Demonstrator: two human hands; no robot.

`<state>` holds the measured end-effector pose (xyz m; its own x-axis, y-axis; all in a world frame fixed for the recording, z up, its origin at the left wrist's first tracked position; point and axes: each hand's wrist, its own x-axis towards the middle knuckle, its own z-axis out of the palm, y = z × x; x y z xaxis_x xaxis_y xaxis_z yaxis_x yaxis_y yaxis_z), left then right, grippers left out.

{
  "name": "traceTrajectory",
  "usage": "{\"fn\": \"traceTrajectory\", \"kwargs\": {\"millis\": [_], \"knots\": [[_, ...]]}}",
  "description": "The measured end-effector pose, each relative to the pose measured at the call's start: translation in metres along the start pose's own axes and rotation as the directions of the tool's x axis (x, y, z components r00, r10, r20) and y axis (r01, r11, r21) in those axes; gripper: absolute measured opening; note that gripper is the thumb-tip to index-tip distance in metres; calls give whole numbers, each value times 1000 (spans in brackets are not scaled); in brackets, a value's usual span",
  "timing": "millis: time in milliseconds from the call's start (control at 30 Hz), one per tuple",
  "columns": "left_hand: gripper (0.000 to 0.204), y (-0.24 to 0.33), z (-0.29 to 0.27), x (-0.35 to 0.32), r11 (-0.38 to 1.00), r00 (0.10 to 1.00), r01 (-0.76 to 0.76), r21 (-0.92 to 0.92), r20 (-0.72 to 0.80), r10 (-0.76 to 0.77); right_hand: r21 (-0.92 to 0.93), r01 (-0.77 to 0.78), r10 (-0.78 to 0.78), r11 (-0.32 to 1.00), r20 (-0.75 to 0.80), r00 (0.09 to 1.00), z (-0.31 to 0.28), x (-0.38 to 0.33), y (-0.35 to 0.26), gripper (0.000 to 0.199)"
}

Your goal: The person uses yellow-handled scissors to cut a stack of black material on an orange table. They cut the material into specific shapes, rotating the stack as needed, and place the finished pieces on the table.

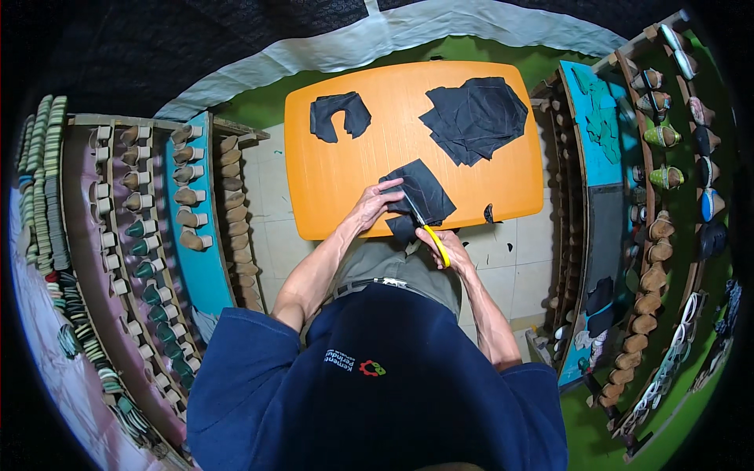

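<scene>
A dark piece of cloth (424, 188), marked with thin lines, lies over the near edge of the orange table (385, 94). My left hand (377, 206) grips its left side, with fingers reaching across the top; the thumb is hard to make out. Yellow-handled scissors (441, 250) are in my right hand (449, 245), their blades at the cloth, angled up and left. A smaller dark flap (402, 228) hangs below the left hand by the table edge.
On the table lie a stack of dark cut pieces (479, 118) at the far right and a curved, notched dark piece (340, 115) at the far left. A small scrap (488, 213) sits near the right edge. Racks of shoe forms (188, 173) flank both sides.
</scene>
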<state>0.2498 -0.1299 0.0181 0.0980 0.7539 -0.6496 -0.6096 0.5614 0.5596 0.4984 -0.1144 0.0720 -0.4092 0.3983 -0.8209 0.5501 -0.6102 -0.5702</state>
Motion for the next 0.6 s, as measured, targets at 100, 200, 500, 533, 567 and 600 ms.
{"fn": "traceTrajectory", "kwargs": {"millis": [100, 200, 500, 533, 567, 600], "knots": [[54, 14, -14, 4, 992, 1000, 8, 126, 27, -11, 4, 6, -6, 1000, 25, 1000, -2, -2, 0, 66], [59, 33, -15, 2, 967, 993, 62, 247, 84, -85, 13, 3, -4, 1000, 44, 999, -2, -2, 2, 65], [66, 41, -13, -4, 938, 972, 129, 321, 148, -184, 43, -14, 10, 999, 95, 995, 7, 7, 0, 62], [66, 41, -12, -4, 942, 972, 127, 312, 148, -180, 44, -15, 11, 999, 94, 995, 7, 7, -1, 62], [67, 41, -12, -5, 945, 973, 125, 303, 148, -176, 45, -16, 11, 999, 94, 995, 8, 7, -1, 62], [68, 41, -11, -5, 948, 974, 123, 293, 147, -172, 30, -21, 18, 999, 104, 994, 7, 8, 0, 61]]}}
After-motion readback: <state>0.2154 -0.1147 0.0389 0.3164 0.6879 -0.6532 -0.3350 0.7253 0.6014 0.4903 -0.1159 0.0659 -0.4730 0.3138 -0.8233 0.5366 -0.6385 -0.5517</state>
